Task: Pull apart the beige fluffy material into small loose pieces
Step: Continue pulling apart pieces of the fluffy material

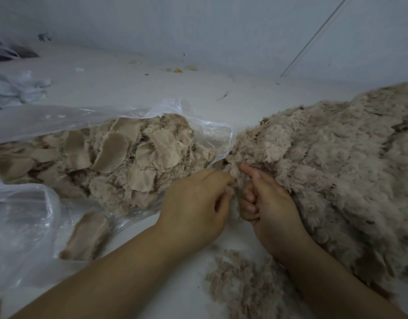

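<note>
light: dim, cool, diffuse | shadows: soft, faint | glare: on plastic bag (60,120) | edges: wide-angle curvature, softened focus

On the surface (134,88), the fluffy material (336,169) heaps at 3 o'clock; a plastic bag (37,125) holding cut pieces (120,153) lies at 9 o'clock. Between them, at centre, the left hand (196,203) and right hand (265,201) meet on the heap's edge. Loose fluff (242,279) lies at 6 o'clock, a crumpled cloth (16,88) at 10 o'clock.
</note>
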